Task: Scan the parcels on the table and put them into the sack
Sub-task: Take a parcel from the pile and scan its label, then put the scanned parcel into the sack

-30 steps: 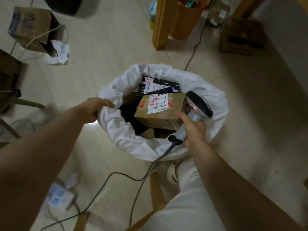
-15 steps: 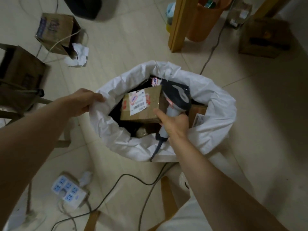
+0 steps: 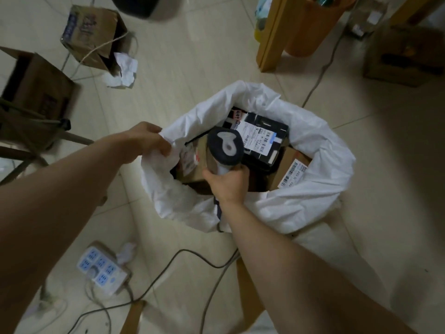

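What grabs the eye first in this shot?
The white sack stands mid-frame, nearly full, a black parcel with a white label on top. The right hand grips a scanner over its mouth; the left hand pinches the left rim. A power strip lies at lower left.

On my feed, left hand and right hand are bare. Bare forearms run back from both. Pale trouser cloth shows behind the right hand.
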`<state>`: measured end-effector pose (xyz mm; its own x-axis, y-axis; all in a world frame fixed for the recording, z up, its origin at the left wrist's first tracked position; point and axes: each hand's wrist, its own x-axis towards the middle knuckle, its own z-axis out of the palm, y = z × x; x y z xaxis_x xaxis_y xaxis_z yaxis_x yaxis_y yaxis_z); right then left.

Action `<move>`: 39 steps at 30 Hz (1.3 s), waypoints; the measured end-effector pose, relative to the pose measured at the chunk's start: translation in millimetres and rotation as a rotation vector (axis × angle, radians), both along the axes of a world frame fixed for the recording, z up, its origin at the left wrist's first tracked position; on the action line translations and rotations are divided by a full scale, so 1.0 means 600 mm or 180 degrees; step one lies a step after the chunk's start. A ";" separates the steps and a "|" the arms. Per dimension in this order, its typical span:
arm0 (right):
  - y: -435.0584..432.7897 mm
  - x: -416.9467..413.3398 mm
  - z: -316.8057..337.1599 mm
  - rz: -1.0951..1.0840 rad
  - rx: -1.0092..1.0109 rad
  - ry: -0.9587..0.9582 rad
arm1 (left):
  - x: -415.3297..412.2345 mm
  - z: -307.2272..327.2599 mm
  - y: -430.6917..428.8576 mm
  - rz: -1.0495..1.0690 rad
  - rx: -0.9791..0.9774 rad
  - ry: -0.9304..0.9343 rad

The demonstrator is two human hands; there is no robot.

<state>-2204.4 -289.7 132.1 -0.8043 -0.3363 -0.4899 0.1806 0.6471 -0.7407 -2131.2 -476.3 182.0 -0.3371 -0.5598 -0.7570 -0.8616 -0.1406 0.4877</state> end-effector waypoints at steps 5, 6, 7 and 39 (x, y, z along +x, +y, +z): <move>-0.013 -0.050 0.023 -0.0076 0.0100 -0.0483 | -0.015 0.003 0.001 0.0324 -0.0289 0.0022; 0.002 -0.056 0.027 -0.0271 -0.0004 -0.0514 | -0.020 0.004 -0.004 0.0340 -0.0360 0.0082; 0.019 -0.060 0.027 -0.0427 -0.0131 -0.0568 | -0.025 0.005 -0.008 0.0298 -0.0403 0.0092; -0.063 -0.054 -0.020 -0.2065 -0.0712 -0.1432 | -0.021 0.019 -0.024 0.0462 -0.0635 0.0535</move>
<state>-2236.6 -327.6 120.1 -0.6151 0.0002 -0.7885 0.7787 0.1574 -0.6074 -2143.7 -490.6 193.7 -0.3539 -0.7434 -0.5675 -0.7443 -0.1436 0.6523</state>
